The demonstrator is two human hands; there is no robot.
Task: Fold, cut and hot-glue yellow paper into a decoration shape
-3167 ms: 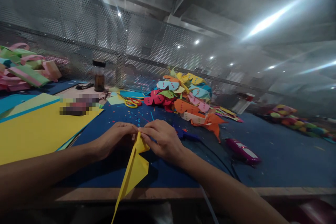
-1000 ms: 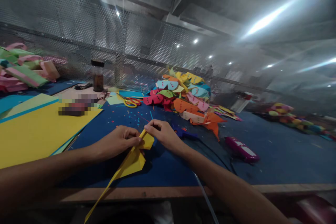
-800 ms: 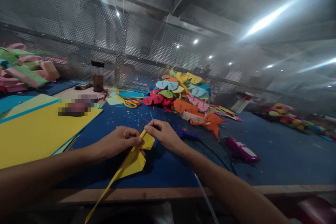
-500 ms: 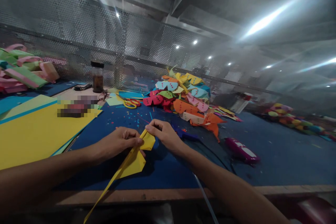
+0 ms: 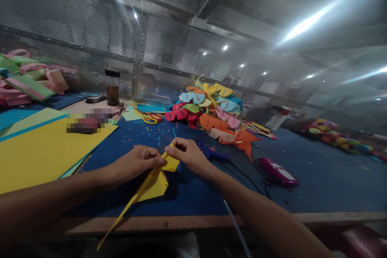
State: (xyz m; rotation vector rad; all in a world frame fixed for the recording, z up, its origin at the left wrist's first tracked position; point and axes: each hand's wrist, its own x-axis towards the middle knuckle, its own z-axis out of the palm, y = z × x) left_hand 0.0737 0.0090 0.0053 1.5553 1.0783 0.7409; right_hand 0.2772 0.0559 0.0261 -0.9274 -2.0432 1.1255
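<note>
Yellow paper, pinched between both hands' fingers

There's one held yellow paper, one jar, one pair of scissors, one magenta device — and one blue tool.

Your open way: bare blue desk, right of frame. Blocking center: paper pile; below it, blue glue gun with trailing cord. Purple case obstructs lower right.
</note>
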